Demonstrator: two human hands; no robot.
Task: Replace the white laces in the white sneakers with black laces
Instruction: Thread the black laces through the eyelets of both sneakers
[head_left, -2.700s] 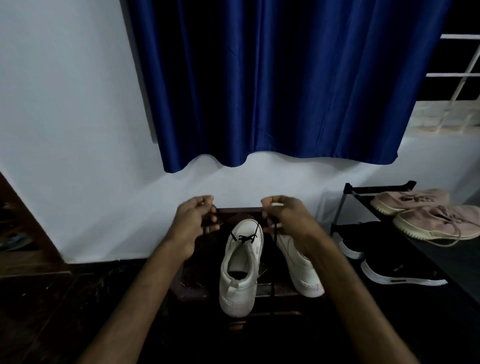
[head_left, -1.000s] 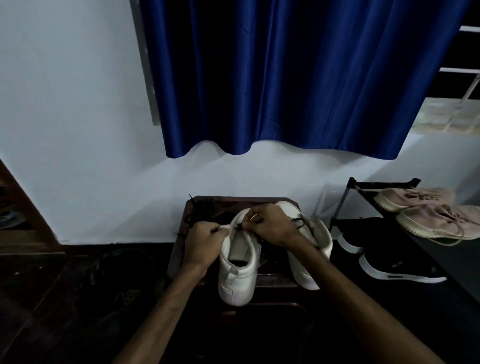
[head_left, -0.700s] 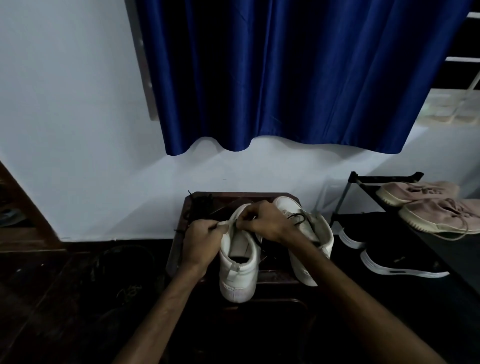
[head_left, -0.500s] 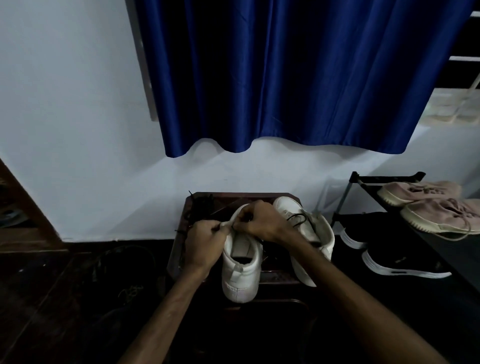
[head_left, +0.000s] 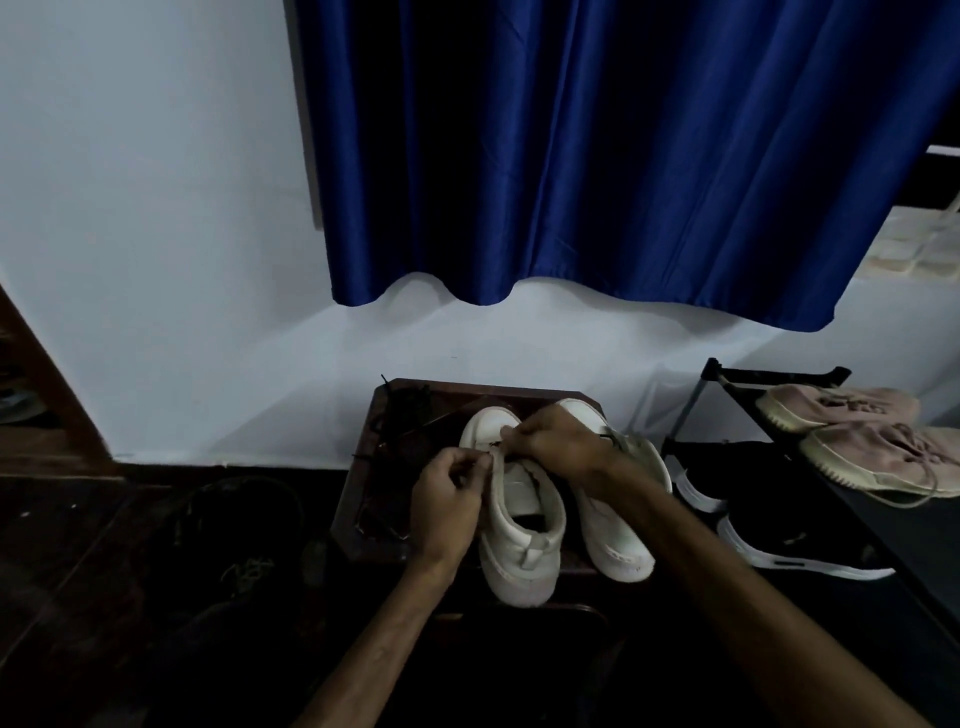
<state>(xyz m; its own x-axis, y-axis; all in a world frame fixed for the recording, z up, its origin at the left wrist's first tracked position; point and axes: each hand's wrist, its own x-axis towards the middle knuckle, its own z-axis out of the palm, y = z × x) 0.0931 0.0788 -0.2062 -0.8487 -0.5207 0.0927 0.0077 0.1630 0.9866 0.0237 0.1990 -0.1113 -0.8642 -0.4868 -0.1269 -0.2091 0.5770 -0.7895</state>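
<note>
Two white sneakers stand on a dark wooden stool (head_left: 358, 499), toes toward the wall. The left sneaker (head_left: 519, 535) has a black lace (head_left: 493, 443) at its front eyelets. My left hand (head_left: 449, 501) is curled at that shoe's left eyelet edge, pinching something small there. My right hand (head_left: 558, 441) reaches over the shoe's front and pinches the black lace. The right sneaker (head_left: 613, 535) lies partly under my right forearm, with a dark lace loose on it. A tangle of dark laces (head_left: 408, 410) lies on the stool's back left corner.
A black shoe rack (head_left: 737, 376) stands at the right with pink sneakers (head_left: 878, 447) on top and black sneakers (head_left: 789, 540) below. A blue curtain (head_left: 597, 156) hangs over the white wall. Dark shoes lie on the floor (head_left: 239, 525) at the left.
Earlier both hands held the lace ends pulled up and apart above the shoe. Now they have come down together onto the left sneaker's front eyelets and have stayed there for the last second.
</note>
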